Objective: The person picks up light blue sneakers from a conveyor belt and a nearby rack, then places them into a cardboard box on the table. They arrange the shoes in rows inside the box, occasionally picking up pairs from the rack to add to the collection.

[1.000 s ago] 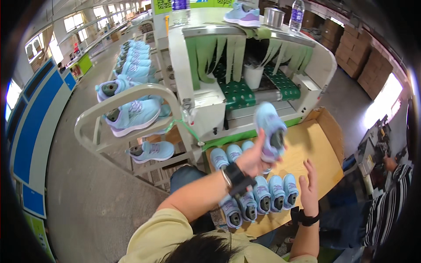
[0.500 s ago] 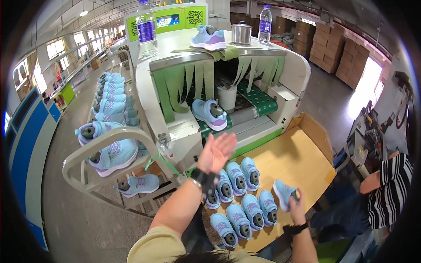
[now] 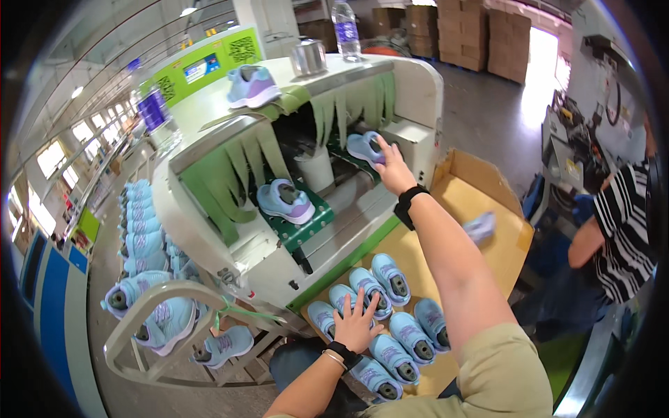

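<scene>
My right hand (image 3: 394, 169) reaches forward into the machine's right opening, closed on the heel end of a light-blue sneaker (image 3: 365, 148) at the right green belt. Low over the tan board, my left hand (image 3: 357, 322) spreads its fingers across the laced sneakers (image 3: 343, 298), holding none of them; whether it touches them I cannot tell. Several such sneakers stand there in two rows, with dark inserts in their openings. Another blue and lilac sneaker (image 3: 286, 200) rests on the left green belt (image 3: 306, 226), away from both hands.
The white machine (image 3: 418, 90) has green strip curtains; a white cup (image 3: 315, 169) stands between its belts. On top are a sneaker (image 3: 252, 86), a metal pot (image 3: 308, 57) and bottles. A rack (image 3: 132, 327) of sneakers stands left. On the board is a blurred bluish thing (image 3: 479, 227). A person in stripes (image 3: 620, 230) is at right.
My right hand has carried a sneaker from the board up to the right belt. My left hand has drawn back from the left belt to the sneaker rows. The blurred thing has appeared; the view has turned.
</scene>
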Motion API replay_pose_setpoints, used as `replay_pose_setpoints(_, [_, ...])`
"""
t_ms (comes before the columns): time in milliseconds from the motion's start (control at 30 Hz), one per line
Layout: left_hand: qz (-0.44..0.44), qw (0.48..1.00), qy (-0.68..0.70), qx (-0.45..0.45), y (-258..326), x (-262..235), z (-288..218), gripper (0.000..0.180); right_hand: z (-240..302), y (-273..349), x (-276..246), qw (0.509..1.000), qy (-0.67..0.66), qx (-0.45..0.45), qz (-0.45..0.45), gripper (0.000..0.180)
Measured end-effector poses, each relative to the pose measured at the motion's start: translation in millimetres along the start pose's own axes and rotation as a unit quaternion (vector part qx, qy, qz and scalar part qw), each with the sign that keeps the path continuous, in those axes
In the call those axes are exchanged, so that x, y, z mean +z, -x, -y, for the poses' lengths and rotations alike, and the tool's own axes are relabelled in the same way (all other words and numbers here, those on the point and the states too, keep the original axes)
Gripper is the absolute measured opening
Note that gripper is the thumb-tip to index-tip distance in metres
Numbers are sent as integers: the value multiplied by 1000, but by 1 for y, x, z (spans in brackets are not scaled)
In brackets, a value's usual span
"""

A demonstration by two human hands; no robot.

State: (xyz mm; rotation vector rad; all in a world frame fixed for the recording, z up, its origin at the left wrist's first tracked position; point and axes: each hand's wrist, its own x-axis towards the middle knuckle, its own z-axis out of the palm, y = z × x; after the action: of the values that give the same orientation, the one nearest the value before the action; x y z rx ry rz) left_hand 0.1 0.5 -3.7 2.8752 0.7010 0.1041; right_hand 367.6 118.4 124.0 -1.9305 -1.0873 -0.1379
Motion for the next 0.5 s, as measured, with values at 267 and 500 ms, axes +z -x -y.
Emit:
replay_pose_setpoints(267, [-1,1000,5,-12,3,-2,7,89,-100,143,-36,917,303,166,198,66])
replay_pose_setpoints(500, [1,1000,15,6,-2,0,2,89,-201,257,-94,994,-51,93,35,39])
